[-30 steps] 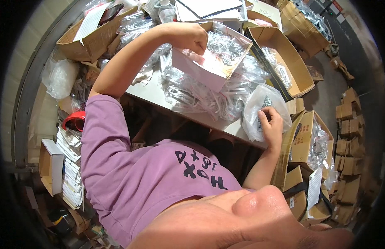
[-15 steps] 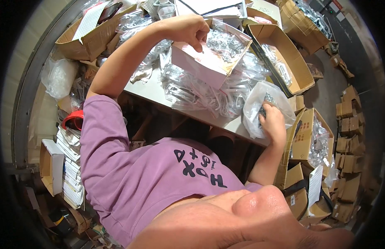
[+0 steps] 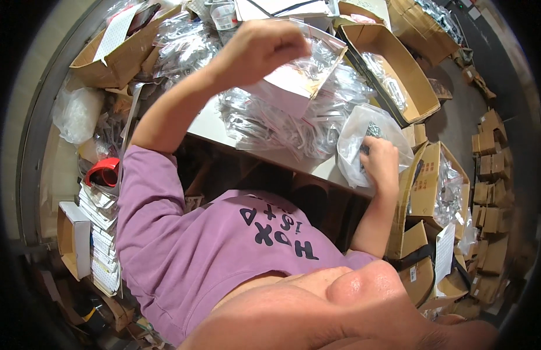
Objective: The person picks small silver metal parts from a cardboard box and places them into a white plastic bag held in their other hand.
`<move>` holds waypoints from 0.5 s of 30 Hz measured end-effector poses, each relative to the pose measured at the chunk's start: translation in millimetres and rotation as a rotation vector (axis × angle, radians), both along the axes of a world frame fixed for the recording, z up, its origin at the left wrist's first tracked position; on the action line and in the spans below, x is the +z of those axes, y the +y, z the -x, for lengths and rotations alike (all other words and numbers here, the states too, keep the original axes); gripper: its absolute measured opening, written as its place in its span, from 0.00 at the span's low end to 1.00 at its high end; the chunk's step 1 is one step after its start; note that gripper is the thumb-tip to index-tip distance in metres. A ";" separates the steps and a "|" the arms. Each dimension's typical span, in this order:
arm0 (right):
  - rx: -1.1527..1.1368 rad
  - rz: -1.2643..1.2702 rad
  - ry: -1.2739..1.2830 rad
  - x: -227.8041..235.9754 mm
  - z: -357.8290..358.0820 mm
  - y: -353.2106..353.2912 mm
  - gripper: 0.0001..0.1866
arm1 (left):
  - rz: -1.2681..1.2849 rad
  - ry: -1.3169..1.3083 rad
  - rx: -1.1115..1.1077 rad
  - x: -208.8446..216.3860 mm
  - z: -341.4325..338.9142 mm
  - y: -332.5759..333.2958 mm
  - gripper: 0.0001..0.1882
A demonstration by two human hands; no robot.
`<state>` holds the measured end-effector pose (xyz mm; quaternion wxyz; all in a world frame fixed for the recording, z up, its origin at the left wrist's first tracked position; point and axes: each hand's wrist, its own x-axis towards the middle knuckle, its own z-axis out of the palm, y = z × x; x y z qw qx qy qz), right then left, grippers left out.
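My left hand is raised over the near left side of a white box, its fingers curled inward and blurred; anything in them is hidden. Small clear bags of metal parts fill part of this box. At the table's front edge, my right hand reaches into an open, cloudy plastic bag with its fingers bent. Small dark metal pieces show beside those fingertips, but what they pinch cannot be made out. A heap of clear zip bags holding metal parts lies around the white box.
A long cardboard tray with bagged parts sits right of the white box. An open carton stands by my right forearm. Another carton is at far left, with a clear cup at the back. Stacked boxes line the right.
My left hand has lifted from the white box and shifted left toward me. My right hand stays in the plastic bag, its fingers slightly repositioned. The whole view has shifted slightly.
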<state>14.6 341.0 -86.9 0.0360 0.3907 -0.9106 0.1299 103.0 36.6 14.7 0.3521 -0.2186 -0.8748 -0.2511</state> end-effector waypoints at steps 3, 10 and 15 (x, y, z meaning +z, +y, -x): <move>-0.032 0.044 -0.059 0.5 0.7 1.3 0.09 | 0.040 -0.094 -0.052 -13.9 -26.8 41.5 0.12; -0.092 0.140 -0.138 2.8 0.7 6.7 0.09 | -0.325 -0.465 -0.482 -97.4 -36.4 119.2 0.08; -0.152 0.256 -0.148 0.6 4.5 12.7 0.09 | -0.475 -0.331 -0.510 -103.0 -4.3 144.3 0.09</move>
